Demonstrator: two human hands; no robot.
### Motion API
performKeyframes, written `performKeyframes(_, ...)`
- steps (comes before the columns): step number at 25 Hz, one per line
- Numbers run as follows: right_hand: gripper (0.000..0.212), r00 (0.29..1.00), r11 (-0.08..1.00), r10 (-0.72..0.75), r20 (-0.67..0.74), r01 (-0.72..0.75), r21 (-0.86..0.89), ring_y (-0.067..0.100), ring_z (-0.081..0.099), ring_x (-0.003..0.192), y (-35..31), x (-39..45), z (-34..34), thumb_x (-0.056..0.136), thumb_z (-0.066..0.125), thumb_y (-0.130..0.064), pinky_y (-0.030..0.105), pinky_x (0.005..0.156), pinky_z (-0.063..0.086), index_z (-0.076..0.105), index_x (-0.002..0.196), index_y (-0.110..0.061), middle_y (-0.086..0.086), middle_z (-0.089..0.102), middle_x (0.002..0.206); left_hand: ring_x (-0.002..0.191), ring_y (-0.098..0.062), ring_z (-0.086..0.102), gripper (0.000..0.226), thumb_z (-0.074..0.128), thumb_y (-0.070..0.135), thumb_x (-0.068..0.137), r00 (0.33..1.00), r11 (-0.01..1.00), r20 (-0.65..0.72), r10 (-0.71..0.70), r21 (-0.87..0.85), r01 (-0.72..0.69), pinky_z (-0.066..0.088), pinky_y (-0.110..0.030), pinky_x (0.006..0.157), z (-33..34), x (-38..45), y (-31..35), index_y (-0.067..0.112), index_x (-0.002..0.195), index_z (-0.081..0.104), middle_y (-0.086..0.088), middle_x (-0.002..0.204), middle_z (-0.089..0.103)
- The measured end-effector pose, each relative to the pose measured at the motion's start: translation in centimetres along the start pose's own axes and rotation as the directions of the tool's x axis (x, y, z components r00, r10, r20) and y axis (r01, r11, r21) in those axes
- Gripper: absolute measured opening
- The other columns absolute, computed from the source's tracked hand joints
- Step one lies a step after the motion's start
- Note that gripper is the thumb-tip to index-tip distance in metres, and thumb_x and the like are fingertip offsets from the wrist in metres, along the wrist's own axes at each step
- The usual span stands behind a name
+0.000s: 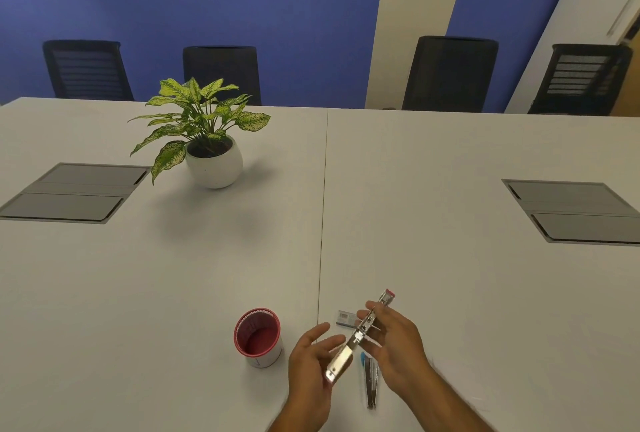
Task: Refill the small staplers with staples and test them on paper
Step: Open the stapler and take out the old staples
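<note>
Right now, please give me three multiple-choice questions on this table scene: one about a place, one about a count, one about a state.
1. Where does the red cup stand?
A. left of both hands
B. beside the potted plant
C. on a chair

2. How many chairs show behind the table?
A. two
B. four
C. six

3. In what state is the stapler held in the hands?
A. folded shut
B. lying on the table
C. swung open, held in the air

Answers: 1 A, the cup is left of the left hand. 2 B, four dark backs stand along the far edge. 3 C, the right hand grips it opened out long.
</note>
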State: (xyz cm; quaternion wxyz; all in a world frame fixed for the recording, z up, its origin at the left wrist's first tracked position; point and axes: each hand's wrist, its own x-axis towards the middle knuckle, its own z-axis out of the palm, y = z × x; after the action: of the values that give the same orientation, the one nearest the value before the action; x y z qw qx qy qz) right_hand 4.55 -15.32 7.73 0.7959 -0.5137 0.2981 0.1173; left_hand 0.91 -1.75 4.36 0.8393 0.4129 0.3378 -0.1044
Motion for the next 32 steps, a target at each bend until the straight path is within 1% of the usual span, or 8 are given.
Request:
performKeyframes(2,0.022,0.999,0.992,0.024,0.04,-0.019,-0.122,0.031,0.068,0.08,-0.1,-0.2,0.0,0.101,0.052,-0.021,0.043,0.069,0.06,0.07,0.104,-0.009,0.015,0.071,0.09,0.075,-0.028,0.072,0.031,0.059,-0.004,0.083,0.999,0.985,0.036,0.026,0.172,-0.032,0.057,-0.033,0.061,-0.2,-0.1,-0.1,0.011,0.108,0.069,-0.015,0.089,0.078)
performKeyframes(4,0.024,0.996,0.967,0.046,0.073,-0.026,-0.255,0.025,0.061,0.069,-0.3,-0.6,0.0,0.101,0.051,-0.023,0.034,0.056,0.056,0.071,0.105,-0.011,0.015,0.067,0.088,0.085,-0.027,0.072,0.025,0.064,0.006,0.086,0.997,0.968,0.063,0.052,0.242,-0.065,0.058,-0.033,0.067,-0.3,0.0,0.0,0.014,0.109,0.07,-0.01,0.092,0.078)
performKeyframes(8,0.023,0.984,0.89,0.077,0.158,0.003,-0.456,0.018,0.058,0.059,-0.3,-1.7,-0.3,0.097,0.057,-0.024,0.028,0.047,0.047,0.076,0.099,-0.012,0.015,0.074,0.083,0.1,-0.026,0.071,0.023,0.06,0.021,0.093,0.983,0.975,0.179,0.03,0.21,-0.068,0.055,-0.04,0.083,0.0,0.3,0.5,0.021,0.114,0.069,-0.007,0.106,0.077)
performKeyframes(11,0.023,0.974,0.848,0.122,0.189,-0.003,-0.53,0.018,0.06,0.059,-0.3,-2.4,-0.4,0.093,0.063,-0.028,0.027,0.048,0.046,0.077,0.096,-0.01,0.023,0.075,0.09,0.105,-0.027,0.07,0.024,0.056,0.026,0.097,0.963,0.979,0.268,0.021,0.189,-0.073,0.056,-0.04,0.086,0.0,0.4,0.8,0.023,0.117,0.07,-0.008,0.115,0.074)
performKeyframes(16,0.028,0.97,0.829,0.179,0.166,-0.058,-0.556,0.02,0.062,0.057,-0.4,-2.9,-0.7,0.087,0.069,-0.033,0.025,0.048,0.045,0.078,0.097,-0.008,0.021,0.076,0.082,0.093,-0.029,0.068,0.026,0.051,0.015,0.1,0.949,0.973,0.307,0.065,0.193,-0.129,0.055,-0.038,0.078,-0.4,0.4,0.3,0.012,0.122,0.067,-0.019,0.115,0.072)
performKeyframes(21,0.036,0.973,0.809,0.169,0.156,-0.046,-0.586,0.018,0.065,0.058,-0.6,-3.3,-0.9,0.084,0.069,-0.046,0.024,0.049,0.047,0.081,0.089,-0.013,0.017,0.077,0.079,0.095,-0.032,0.067,0.027,0.06,0.02,0.095,0.924,0.961,0.36,0.127,0.186,-0.205,0.054,-0.045,0.089,-0.4,0.2,-0.1,0.014,0.12,0.067,-0.018,0.117,0.071)
performKeyframes(28,0.035,0.977,0.78,0.145,0.158,-0.014,-0.626,0.018,0.067,0.058,-0.8,-3.6,-0.8,0.084,0.069,-0.044,0.025,0.052,0.05,0.078,0.094,-0.012,0.015,0.078,0.078,0.091,-0.033,0.068,0.017,0.063,0.014,0.093,0.92,0.923,0.322,0.224,0.232,-0.306,0.056,-0.042,0.085,-0.7,0.2,-0.1,0.016,0.105,0.075,-0.019,0.106,0.074)
performKeyframes(32,0.029,0.978,0.78,0.147,0.151,-0.021,-0.625,0.018,0.064,0.054,-0.8,-3.4,-0.9,0.086,0.065,-0.033,0.024,0.048,0.049,0.077,0.089,-0.007,0.017,0.077,0.077,0.085,-0.028,0.069,0.016,0.063,0.012,0.094,0.923,0.909,0.302,0.239,0.265,-0.323,0.055,-0.043,0.085,-0.6,0.1,0.0,0.016,0.1,0.077,-0.015,0.097,0.077)
